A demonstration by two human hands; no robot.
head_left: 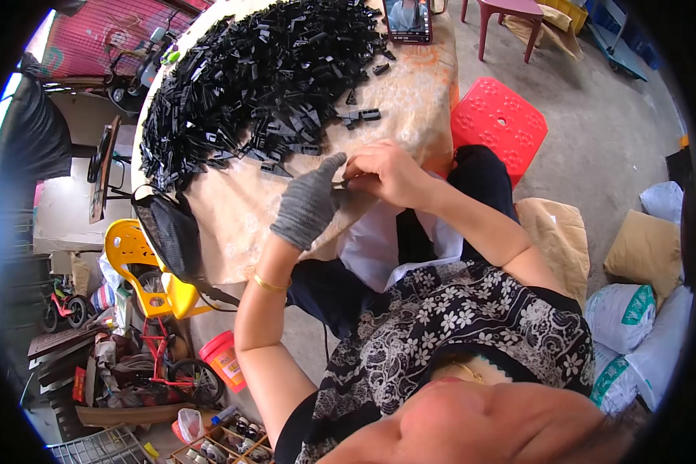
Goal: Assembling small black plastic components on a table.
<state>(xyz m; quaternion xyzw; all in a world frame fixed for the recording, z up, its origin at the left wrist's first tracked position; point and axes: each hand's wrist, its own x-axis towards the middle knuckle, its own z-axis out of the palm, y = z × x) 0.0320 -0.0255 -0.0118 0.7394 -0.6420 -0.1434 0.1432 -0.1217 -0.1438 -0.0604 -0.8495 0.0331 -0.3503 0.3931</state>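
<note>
My left hand [308, 207], in a grey knit glove, meets my bare right hand [390, 176] above the near edge of a cloth-covered table [232, 232]. Fingers of both are closed in a pinch around a small black plastic piece [339, 185], mostly hidden by the fingertips. Just beyond lies a large heap of similar black plastic pieces [247, 85], with a few loose ones [361, 116] at its right side. Some white material [359, 246] lies across my lap under the hands.
A phone [408, 22] stands at the table's far edge. A red stool [499, 127] is on the right, filled sacks [620, 317] farther right. To the left are a black mesh bag [166, 232], a yellow chair [139, 251] and a red bucket [224, 359].
</note>
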